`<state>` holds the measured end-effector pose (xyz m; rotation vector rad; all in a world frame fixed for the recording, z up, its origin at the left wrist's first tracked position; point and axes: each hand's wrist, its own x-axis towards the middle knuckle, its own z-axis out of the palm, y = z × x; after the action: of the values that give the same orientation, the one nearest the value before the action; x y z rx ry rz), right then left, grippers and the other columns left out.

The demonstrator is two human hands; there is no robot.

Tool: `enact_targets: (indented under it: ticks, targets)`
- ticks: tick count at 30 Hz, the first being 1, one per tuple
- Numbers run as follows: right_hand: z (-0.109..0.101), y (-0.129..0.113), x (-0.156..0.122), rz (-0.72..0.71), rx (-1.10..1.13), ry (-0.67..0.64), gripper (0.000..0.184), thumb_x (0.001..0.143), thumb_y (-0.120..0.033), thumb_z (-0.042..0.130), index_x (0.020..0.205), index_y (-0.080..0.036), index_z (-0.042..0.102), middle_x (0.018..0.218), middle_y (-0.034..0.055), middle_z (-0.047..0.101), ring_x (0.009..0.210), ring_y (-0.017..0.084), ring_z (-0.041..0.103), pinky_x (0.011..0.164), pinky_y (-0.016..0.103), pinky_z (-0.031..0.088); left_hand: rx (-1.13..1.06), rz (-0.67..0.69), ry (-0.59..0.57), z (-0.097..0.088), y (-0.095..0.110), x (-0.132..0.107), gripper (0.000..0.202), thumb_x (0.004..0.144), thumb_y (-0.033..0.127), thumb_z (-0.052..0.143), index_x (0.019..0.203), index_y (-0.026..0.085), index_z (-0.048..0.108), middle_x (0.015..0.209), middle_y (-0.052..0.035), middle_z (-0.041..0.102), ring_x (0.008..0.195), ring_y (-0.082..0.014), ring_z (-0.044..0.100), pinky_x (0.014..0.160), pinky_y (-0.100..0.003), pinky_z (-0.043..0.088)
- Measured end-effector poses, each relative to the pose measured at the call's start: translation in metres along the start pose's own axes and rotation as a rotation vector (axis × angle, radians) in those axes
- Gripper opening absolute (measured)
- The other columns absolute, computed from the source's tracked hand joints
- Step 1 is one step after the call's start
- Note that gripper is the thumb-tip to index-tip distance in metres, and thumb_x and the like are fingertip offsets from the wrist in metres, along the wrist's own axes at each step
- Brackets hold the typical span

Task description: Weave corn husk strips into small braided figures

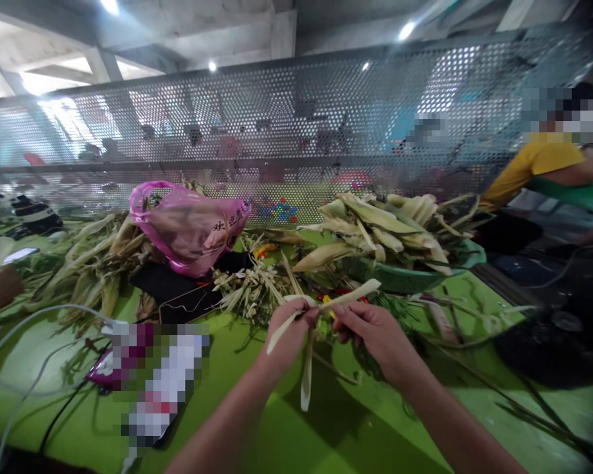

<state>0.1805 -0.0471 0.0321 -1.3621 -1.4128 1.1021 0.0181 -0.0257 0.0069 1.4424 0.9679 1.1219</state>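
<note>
We see both hands, left hand point(290, 332) and right hand point(370, 329), pinching pale leaf strips point(306, 368) over a green counter point(296, 434), with a perforated metal screen point(296, 125) behind.

Green table point(286, 438) bears corn husks point(91, 263), a pink bag point(188, 227), a green basin point(415, 278)

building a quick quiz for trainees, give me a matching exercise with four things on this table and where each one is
Things:
1 leaf strips
2 pink bag
3 green basin
4 white cable

Places:
a heaped with husks, at right
b looping over the table at far left
c pinched between left hand and right hand
d on the pile left of centre

Pairs: 1-c, 2-d, 3-a, 4-b
</note>
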Motion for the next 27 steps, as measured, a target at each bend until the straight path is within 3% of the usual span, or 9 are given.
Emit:
enact_targets:
  ticks: [3,6,9,15,20,24,27]
  targets:
    - [0.001,-0.001,-0.001,-0.197,-0.11,0.092,0.03,0.082,-0.048,0.062,0.09,-0.02,0.071,0.083,0.0053,0.068,0.076,0.02,0.061,0.064,0.029,0.045,0.027,0.052,0.003,0.002,-0.004,0.0,0.015,0.081,0.025,0.053,0.07,0.017,0.061,0.07,-0.0006,0.053,0.069,-0.0137,0.044,0.066,-0.024,0.035]
    - [0.003,0.003,0.002,-0.269,-0.229,0.093,0.027,0.083,-0.044,0.061,0.09,-0.021,0.073,0.088,0.0063,0.065,0.086,0.022,0.06,0.078,0.034,0.046,0.068,0.124,-0.04,0.006,-0.005,-0.002,0.019,0.083,0.028,0.051,0.072,0.017,0.063,0.075,-0.003,0.057,0.072,-0.0154,0.047,0.07,-0.025,0.037]
    - [0.003,0.008,0.005,-0.251,-0.188,0.057,0.022,0.08,-0.041,0.064,0.085,-0.02,0.071,0.087,0.0053,0.062,0.083,0.021,0.059,0.076,0.033,0.047,0.123,0.125,-0.107,0.009,-0.006,-0.003,0.024,0.083,0.03,0.052,0.066,0.017,0.063,0.071,-0.0024,0.056,0.069,-0.0151,0.046,0.067,-0.025,0.037]
    - [0.008,0.013,0.005,-0.136,0.083,0.082,0.021,0.077,-0.038,0.066,0.082,-0.019,0.061,0.072,0.0007,0.06,0.067,0.017,0.056,0.065,0.029,0.048,0.136,-0.041,-0.157,0.012,-0.009,-0.003,0.02,0.081,0.028,0.055,0.07,0.015,0.067,0.066,-0.0008,0.057,0.063,-0.0131,0.045,0.06,-0.024,0.035]
    - [0.01,0.011,0.004,-0.177,-0.02,0.163,0.019,0.077,-0.036,0.065,0.075,-0.018,0.06,0.068,-0.0005,0.059,0.064,0.015,0.054,0.061,0.027,0.045,0.151,-0.026,-0.201,0.01,-0.011,-0.001,0.016,0.075,0.021,0.056,0.062,0.016,0.064,0.06,0.0006,0.055,0.062,-0.0128,0.046,0.059,-0.024,0.035]
    - [0.003,0.007,0.005,-0.164,-0.055,0.032,0.025,0.081,-0.04,0.062,0.094,-0.018,0.064,0.083,0.0035,0.066,0.075,0.018,0.061,0.068,0.029,0.05,0.015,-0.129,-0.133,0.001,-0.008,0.002,0.018,0.075,0.031,0.062,0.07,0.015,0.067,0.062,-0.0002,0.055,0.06,-0.0119,0.044,0.059,-0.025,0.034]
    - [-0.003,0.009,0.007,-0.147,-0.118,-0.028,0.028,0.08,-0.041,0.063,0.096,-0.018,0.065,0.082,0.0044,0.067,0.072,0.018,0.061,0.065,0.029,0.051,-0.05,-0.107,-0.094,-0.004,-0.007,0.004,0.025,0.076,0.038,0.064,0.072,0.014,0.066,0.065,-0.0017,0.056,0.062,-0.0121,0.045,0.062,-0.025,0.034]
